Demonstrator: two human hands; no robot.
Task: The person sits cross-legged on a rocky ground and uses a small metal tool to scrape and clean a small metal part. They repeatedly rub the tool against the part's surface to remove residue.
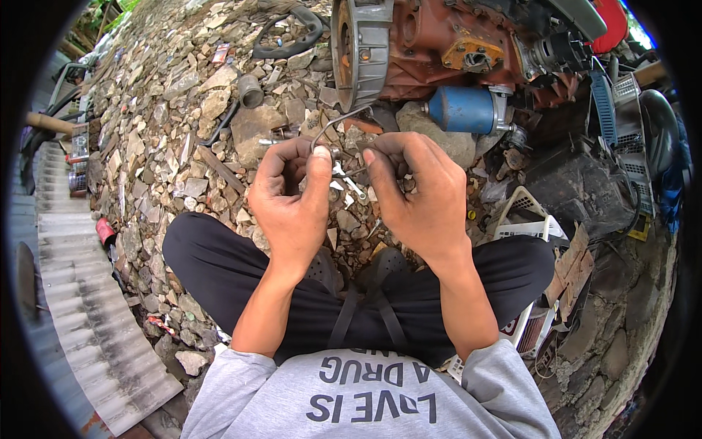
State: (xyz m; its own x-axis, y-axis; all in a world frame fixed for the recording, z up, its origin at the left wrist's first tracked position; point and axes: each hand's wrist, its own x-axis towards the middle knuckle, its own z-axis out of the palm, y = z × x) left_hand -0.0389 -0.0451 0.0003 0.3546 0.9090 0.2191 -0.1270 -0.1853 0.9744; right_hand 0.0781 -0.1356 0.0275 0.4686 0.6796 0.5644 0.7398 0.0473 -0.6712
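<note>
My left hand [292, 183] is closed in a pinch, thumb against fingertips, on a thin bent metal tube [329, 126]. The tube rises from the fingers and bends off to the upper right. A small round metal fitting shows beside that thumb tip. Close by on the right, my right hand [420, 186] is also pinched, its fingertips at a thin dark piece pointing toward the left hand. Whether that is part of the same tube I cannot tell. Below and between the hands, a spanner [355, 189] lies on the stones.
Ahead stands a red-brown engine [431, 44] with a blue cylindrical filter [461, 110]. A black hose [292, 44] and a metal cup [250, 91] lie on rubble. At right are a white plastic basket [523, 208] and a dark battery-like box [578, 183]; corrugated sheeting [88, 293] runs along the left.
</note>
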